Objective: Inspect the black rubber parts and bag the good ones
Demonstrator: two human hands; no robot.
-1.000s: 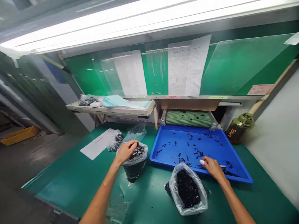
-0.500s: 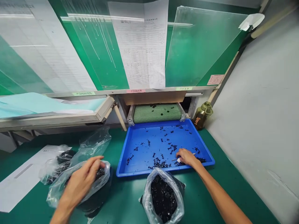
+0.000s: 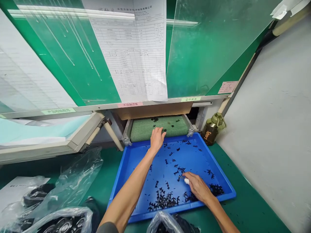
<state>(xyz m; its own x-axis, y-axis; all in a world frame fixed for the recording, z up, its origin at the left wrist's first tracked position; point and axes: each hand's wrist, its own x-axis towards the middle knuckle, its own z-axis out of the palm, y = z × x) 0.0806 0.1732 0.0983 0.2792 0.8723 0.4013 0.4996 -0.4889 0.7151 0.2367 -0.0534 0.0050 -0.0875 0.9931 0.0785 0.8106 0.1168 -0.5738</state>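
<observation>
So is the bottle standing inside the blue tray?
No, the bottle stands outside the blue tray, just past its far right corner.

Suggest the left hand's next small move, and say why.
Probably close the left hand on the dark piece beside its thumb: that piece lies on the green belt within easy reach, while the right hand holds a white item over the blue tray.
</observation>
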